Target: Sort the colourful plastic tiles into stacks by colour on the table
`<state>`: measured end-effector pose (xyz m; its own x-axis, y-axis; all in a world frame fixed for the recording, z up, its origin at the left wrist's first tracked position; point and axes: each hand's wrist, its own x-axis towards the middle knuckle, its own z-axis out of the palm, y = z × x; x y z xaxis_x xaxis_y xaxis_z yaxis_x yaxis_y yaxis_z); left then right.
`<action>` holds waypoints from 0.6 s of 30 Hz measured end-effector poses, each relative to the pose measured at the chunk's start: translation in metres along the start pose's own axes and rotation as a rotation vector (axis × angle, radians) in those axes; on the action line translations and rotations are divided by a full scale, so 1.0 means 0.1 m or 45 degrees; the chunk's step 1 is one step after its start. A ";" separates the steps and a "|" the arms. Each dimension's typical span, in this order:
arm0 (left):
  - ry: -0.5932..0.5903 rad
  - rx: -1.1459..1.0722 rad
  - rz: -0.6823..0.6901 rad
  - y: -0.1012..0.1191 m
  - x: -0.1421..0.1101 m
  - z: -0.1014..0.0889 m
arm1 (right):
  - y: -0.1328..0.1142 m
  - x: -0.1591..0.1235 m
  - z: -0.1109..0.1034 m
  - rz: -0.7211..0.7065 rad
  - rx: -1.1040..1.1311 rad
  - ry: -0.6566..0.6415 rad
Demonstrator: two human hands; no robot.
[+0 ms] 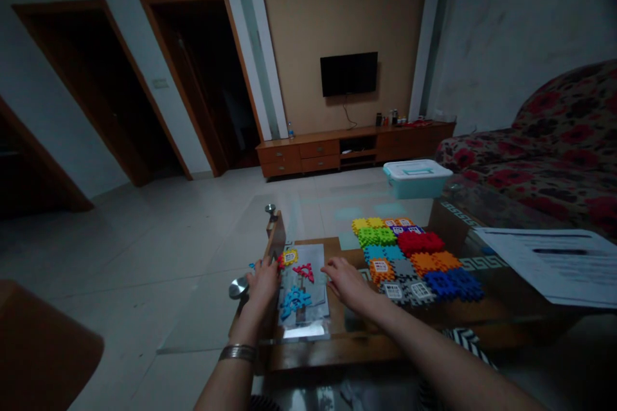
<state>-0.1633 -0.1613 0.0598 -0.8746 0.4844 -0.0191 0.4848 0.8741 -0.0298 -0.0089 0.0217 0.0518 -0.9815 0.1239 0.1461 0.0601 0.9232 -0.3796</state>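
My left hand [264,279] rests at the left edge of the glass table, fingers stretched and slightly apart. Right beside its fingertips lies a yellow interlocking toy tile [290,257] with a white label, with a bit of red showing next to it. My right hand [346,279] is at the right edge of a pale plastic-looking sheet [315,298], fingers bent together; anything small in them is hidden. On the sheet, between my hands, are red toothed pieces [304,272] and light-blue toothed pieces [295,300].
Several coloured interlocking tiles [419,243] stand in rows right of my right hand. Farther right lie printed papers [554,263]. A teal lidded box [417,180] is at the far side. Metal knobs [238,288] sit along the table's left side; a floral sofa [544,141] is at right.
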 end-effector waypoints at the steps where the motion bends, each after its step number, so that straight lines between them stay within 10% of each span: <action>1: -0.012 -0.009 0.004 -0.03 0.01 0.03 | -0.06 0.10 0.07 0.008 -0.006 -0.008; 10: -0.036 -0.061 0.026 -0.12 0.05 0.11 | -0.38 0.77 0.48 0.038 0.027 -0.018; 18: -0.099 -0.014 -0.042 -0.07 -0.03 0.03 | -0.31 0.71 0.30 0.346 0.039 -0.108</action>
<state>-0.1643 -0.1690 0.0573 -0.8869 0.4518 -0.0961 0.4556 0.8899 -0.0211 -0.0856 -0.0095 0.0465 -0.9418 0.3336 -0.0414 0.3191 0.8486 -0.4219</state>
